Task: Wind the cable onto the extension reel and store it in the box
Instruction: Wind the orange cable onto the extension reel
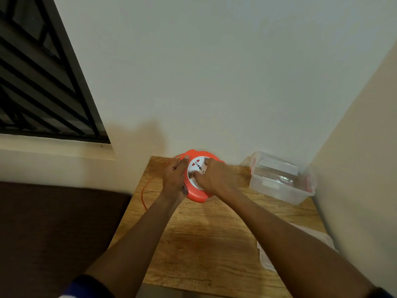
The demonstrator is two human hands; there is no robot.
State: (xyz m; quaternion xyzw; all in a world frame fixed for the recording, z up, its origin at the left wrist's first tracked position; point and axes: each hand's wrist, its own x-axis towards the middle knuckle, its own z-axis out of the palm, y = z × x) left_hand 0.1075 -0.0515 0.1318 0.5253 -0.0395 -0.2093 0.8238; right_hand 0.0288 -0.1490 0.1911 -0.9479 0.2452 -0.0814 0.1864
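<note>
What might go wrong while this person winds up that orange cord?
A loop of the orange cable hangs off the wooden table's left edge; it might snag there as it is drawn in. The reel sits near the wall, steadied by the left hand while the right hand works its white face, so it may skid. The clear box stands close by and could get bumped.
</note>
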